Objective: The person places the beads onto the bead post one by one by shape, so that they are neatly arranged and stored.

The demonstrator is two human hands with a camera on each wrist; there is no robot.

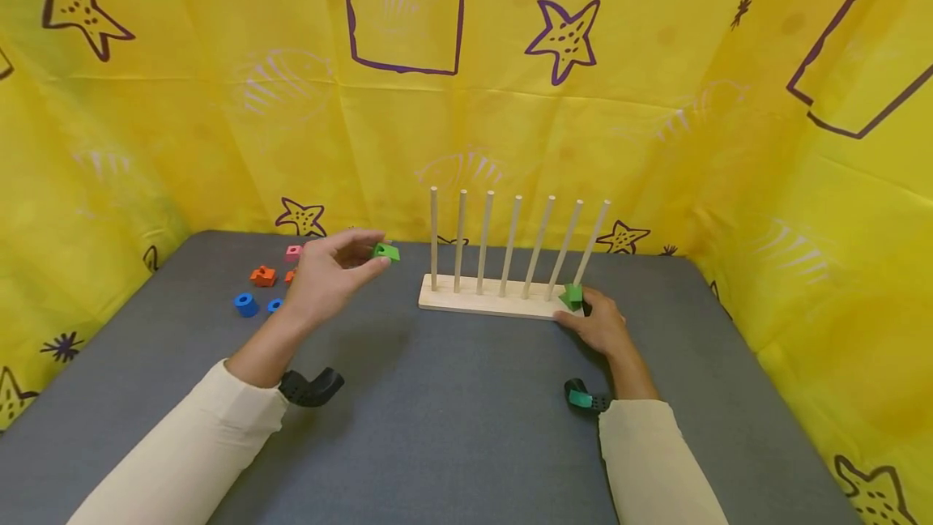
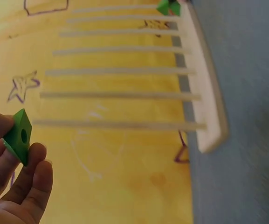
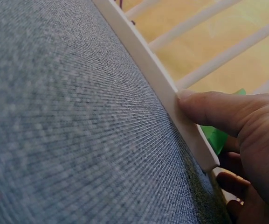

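My left hand is raised over the table and pinches a small green block between thumb and fingers. A round hole goes through its face, and its outline looks pointed. To its right stands a pale wooden base with several upright pegs. With my right hand I hold the right end of this base, thumb against its front edge and the other fingers partly hidden behind. Another green block, angular in shape, sits low at the rightmost peg beside that hand.
Left of my left hand lie small blocks on the grey tabletop: a pink one, orange ones and blue cylinders. My forearm and hand partly cover this group. A yellow patterned cloth hangs behind and at the sides.
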